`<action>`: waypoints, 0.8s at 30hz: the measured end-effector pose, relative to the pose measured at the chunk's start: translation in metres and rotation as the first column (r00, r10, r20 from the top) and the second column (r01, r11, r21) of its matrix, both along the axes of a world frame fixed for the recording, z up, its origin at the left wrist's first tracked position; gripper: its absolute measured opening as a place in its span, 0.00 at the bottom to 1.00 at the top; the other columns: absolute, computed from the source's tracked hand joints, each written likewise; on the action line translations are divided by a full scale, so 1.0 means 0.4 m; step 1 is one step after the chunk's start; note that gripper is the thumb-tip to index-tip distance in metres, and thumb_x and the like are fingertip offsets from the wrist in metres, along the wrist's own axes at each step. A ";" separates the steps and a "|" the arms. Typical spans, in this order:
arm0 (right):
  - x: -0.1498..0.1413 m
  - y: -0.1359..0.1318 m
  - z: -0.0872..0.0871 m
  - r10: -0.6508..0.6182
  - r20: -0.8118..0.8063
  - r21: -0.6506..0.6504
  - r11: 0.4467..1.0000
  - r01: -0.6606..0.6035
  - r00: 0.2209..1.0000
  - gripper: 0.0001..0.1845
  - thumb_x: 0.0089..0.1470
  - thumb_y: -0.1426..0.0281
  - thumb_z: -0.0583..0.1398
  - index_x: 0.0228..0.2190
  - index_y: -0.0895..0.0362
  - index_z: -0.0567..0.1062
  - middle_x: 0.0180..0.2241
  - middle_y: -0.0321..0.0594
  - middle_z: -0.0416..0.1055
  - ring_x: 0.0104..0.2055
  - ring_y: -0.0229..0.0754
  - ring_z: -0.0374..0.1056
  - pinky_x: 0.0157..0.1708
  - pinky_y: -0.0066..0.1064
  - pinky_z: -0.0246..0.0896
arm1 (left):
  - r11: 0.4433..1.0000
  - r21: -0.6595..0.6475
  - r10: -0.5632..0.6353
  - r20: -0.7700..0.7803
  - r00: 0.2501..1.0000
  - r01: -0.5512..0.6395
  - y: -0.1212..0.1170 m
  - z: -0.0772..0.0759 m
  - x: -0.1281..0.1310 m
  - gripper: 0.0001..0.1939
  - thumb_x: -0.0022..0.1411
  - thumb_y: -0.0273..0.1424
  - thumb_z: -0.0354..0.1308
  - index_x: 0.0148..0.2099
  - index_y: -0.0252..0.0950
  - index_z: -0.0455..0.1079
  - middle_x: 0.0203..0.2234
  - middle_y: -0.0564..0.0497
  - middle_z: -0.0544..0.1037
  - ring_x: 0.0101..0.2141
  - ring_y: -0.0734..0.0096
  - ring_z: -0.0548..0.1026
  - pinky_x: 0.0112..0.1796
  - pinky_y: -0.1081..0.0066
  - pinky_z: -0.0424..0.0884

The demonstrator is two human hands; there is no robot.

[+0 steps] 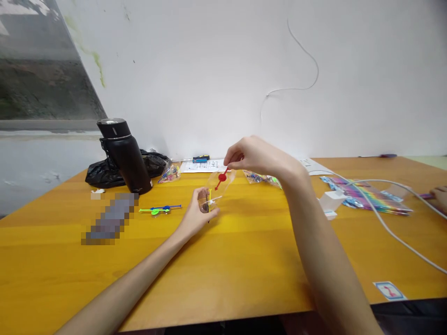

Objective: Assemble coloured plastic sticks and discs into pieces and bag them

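My right hand [249, 158] is raised over the table, its fingertips pinching one end of a red arrow spinner [222, 177]. A clear plastic bag [228, 185] shows around the red arrow; I cannot tell whether the arrow is inside it. Lower and to the left, my left hand [197, 211] is closed around a few arrow spinners, a yellow one [210, 194], a white one [215, 200] and a dark one, partly hidden by the fingers. Left of that hand, a green arrow spinner [155, 212] and a blue arrow spinner [166, 207] lie together on the table.
A black bottle [127, 158] stands at the left before a black plastic bag [101, 174], near a pixelated object [111, 221]. Bagged spinners [170, 173], a screwdriver [200, 158], a white box [331, 201], rainbow packets [379, 197] and a cable [386, 227] lie about. Another person's hand [440, 197] is far right.
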State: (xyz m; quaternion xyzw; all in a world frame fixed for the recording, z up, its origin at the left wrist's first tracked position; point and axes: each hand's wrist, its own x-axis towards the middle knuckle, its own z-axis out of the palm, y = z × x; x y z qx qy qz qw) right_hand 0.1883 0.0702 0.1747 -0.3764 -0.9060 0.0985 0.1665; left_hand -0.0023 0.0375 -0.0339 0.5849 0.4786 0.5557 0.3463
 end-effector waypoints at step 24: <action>-0.237 -0.066 -0.136 0.275 -0.025 0.223 0.939 -0.263 0.961 0.13 0.63 0.72 0.52 0.38 0.58 0.77 0.39 0.45 0.77 0.40 0.42 0.70 0.39 0.30 0.57 | 0.999 -0.009 0.031 -0.061 0.998 -0.031 0.026 -0.005 0.003 0.26 0.47 0.31 0.68 0.49 0.38 0.66 0.43 0.46 0.76 0.47 0.54 0.72 0.47 0.60 0.67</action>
